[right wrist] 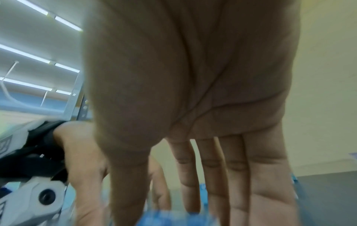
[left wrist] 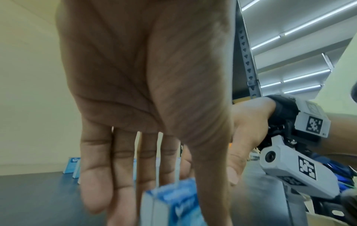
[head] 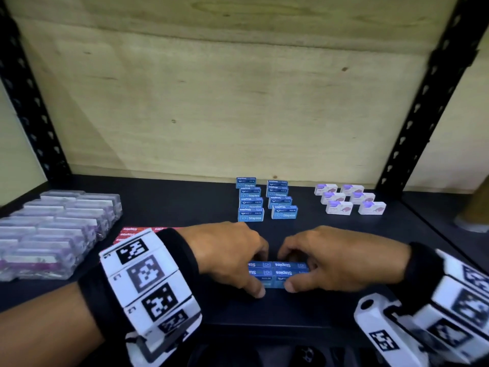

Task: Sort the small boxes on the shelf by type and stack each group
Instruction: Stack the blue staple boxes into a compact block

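Note:
A block of several blue staples boxes (head: 280,265) lies near the shelf's front edge. My left hand (head: 259,272) pinches its left end, thumb in front and fingers behind. My right hand (head: 289,270) pinches its right end the same way. In the left wrist view a blue box (left wrist: 173,203) sits between the fingers (left wrist: 96,175) and the thumb. The right wrist view shows only a blue blur (right wrist: 173,217) below the fingers (right wrist: 270,183). Two stacks of blue staples boxes (head: 250,201) (head: 281,198) stand behind. To their right, white-and-purple boxes (head: 349,199) sit in two rows.
Clear plastic boxes with purple contents (head: 53,229) fill the shelf's left side. Red staples boxes (head: 132,233) lie partly hidden behind my left wrist. Black uprights (head: 423,102) frame the dark shelf board (head: 185,202), and a wooden panel closes the back.

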`<state>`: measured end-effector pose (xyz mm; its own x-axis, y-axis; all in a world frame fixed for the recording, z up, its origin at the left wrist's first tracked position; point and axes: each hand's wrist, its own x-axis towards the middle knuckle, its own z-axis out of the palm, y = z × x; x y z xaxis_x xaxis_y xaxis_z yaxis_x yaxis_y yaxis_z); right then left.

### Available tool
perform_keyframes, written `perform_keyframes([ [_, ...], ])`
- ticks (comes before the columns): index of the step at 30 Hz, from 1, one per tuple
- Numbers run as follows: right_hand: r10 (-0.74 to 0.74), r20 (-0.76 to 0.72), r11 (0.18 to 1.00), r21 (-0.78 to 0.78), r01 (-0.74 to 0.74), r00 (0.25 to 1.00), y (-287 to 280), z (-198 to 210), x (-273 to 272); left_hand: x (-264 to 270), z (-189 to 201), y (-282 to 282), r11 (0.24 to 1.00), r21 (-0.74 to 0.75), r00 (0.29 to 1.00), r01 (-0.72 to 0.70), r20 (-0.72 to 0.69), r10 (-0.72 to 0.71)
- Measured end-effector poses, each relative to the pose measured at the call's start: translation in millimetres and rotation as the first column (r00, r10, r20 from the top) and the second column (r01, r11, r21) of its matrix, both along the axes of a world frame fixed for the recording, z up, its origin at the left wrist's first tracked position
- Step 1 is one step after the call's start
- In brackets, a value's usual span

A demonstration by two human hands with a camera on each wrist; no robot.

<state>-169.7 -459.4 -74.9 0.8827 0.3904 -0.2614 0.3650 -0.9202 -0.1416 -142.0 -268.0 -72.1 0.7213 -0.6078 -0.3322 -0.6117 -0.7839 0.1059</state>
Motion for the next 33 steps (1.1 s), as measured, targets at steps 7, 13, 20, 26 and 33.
perform_keyframes([
  [7,-0.101,0.044,0.993,0.060,0.098,0.994,-19.9,24.2,37.7,36.9,31.0,10.9,0.999,0.019,0.998,-0.032,-0.051,0.033],
  [13,-0.093,0.149,0.988,-0.110,0.110,0.984,-24.7,22.8,84.1,78.7,36.2,2.7,0.995,-0.009,0.985,-0.101,0.143,0.101],
  [20,-0.113,0.138,0.969,-0.206,0.140,0.984,-23.2,12.1,117.5,109.4,21.6,-13.3,0.995,0.034,0.978,-0.091,0.189,0.083],
  [26,-0.084,0.119,0.966,-0.234,0.110,0.989,-22.1,2.7,129.2,119.2,14.2,-25.3,0.993,0.098,0.984,-0.064,0.172,0.047],
  [33,-0.066,0.107,0.978,-0.188,0.086,0.992,-20.7,8.6,112.7,109.7,17.4,-24.9,0.994,0.107,0.986,-0.028,0.164,0.011],
])
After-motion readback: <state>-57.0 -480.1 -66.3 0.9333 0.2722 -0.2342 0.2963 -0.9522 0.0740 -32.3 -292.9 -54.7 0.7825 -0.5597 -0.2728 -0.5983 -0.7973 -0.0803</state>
